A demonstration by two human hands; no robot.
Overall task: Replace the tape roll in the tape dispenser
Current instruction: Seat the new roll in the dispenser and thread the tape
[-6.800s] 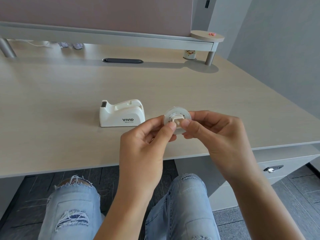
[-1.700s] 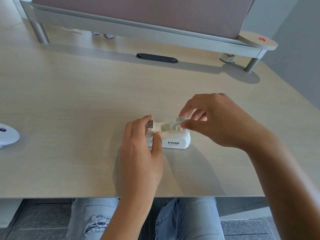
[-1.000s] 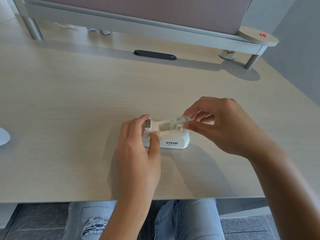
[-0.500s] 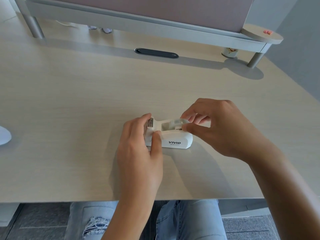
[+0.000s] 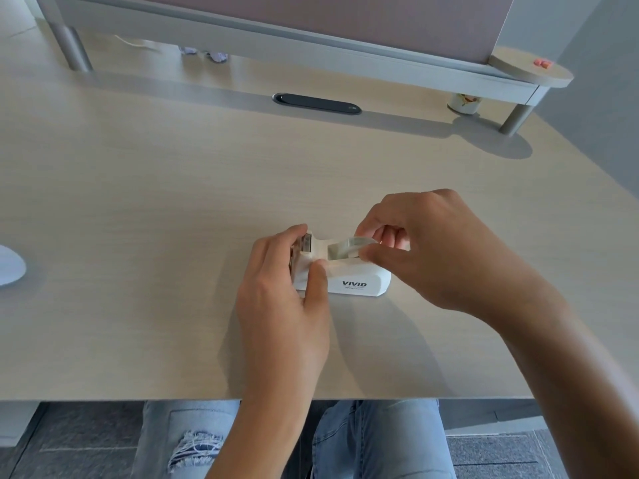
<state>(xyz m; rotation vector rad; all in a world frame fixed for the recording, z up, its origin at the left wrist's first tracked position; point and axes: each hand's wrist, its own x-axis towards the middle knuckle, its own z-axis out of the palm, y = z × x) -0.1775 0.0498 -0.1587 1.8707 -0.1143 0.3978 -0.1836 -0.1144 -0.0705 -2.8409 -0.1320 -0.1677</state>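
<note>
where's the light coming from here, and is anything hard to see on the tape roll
Head view: the hands' shadows fall toward the near desk edge, so light comes from the far side. Head view: the clear tape roll is glossy and see-through, edges faint, partly hidden by the right hand. Head view: wide-angle bending at the edges.
</note>
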